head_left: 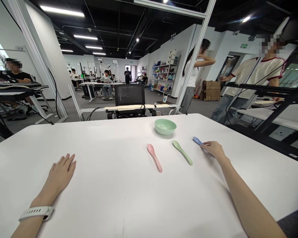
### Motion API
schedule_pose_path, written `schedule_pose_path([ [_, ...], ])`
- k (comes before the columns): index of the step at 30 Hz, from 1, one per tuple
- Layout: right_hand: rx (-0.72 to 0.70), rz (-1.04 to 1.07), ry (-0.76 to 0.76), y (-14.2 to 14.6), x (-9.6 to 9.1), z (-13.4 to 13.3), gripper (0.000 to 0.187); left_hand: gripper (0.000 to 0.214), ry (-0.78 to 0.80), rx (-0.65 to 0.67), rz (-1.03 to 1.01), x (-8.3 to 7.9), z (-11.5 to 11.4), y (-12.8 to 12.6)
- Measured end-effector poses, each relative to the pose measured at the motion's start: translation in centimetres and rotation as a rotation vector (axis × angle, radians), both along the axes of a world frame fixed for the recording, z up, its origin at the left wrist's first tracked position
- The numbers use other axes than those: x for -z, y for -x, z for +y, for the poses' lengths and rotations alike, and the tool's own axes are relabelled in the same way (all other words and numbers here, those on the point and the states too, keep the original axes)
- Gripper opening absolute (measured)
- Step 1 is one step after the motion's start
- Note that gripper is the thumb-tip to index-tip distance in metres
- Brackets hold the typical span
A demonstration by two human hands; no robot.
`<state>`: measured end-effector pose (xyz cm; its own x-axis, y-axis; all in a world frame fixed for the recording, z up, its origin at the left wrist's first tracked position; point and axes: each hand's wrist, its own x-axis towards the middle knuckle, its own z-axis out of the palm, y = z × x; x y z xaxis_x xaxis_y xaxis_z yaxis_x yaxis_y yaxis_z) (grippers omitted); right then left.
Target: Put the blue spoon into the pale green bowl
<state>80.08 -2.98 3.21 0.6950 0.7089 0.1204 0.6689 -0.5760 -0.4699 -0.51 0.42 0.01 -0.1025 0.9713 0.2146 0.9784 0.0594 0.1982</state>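
My right hand (215, 148) lies on the white table (114, 185) with its fingers closed on the handle of a blue spoon (196, 140), whose bowl pokes out to the left. A green spoon (182, 152) and a pink spoon (154, 157) lie on the table to its left, apart from each other. A pale green bowl (165, 126) stands upright behind them. My left hand (61, 174) rests flat on the table at the left, fingers stretched out, holding nothing. A white band sits on that wrist.
A black office chair (129, 99) stands behind the table's far edge. White frame posts (193, 62) rise at the far corners. Two people stand at the right near a black rack (268, 96). Other people sit at desks at the left and far back.
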Motion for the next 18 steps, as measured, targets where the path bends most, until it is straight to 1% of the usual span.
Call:
schedule_pose_path([
  [5,-0.001,0.008,-0.001,-0.1,0.1,0.1,0.016,0.081,-0.022,-0.008,-0.007,0.2,-0.1,-0.1],
  [8,0.005,0.012,-0.004,-0.3,0.3,0.1,0.017,0.080,-0.020,-0.011,-0.008,0.1,-0.1,-0.1],
  [10,0.008,0.011,-0.002,-0.3,0.5,0.2,0.021,0.083,-0.006,-0.004,-0.007,0.0,-0.1,-0.1],
  [12,0.017,-0.011,-0.021,-0.2,0.6,0.3,0.029,0.086,0.001,0.005,-0.008,-0.1,-0.2,-0.2],
  [14,0.006,-0.077,-0.091,0.2,0.6,0.6,0.041,0.086,-0.004,0.006,-0.010,-0.2,-0.2,-0.2],
  [16,-0.077,-0.162,-0.209,1.1,0.5,0.9,0.050,0.084,-0.021,0.001,-0.014,-0.1,-0.2,-0.2],
  [18,-0.240,-0.203,-0.317,2.5,0.5,1.4,0.052,0.082,-0.034,-0.002,-0.017,-0.1,-0.1,-0.2],
])
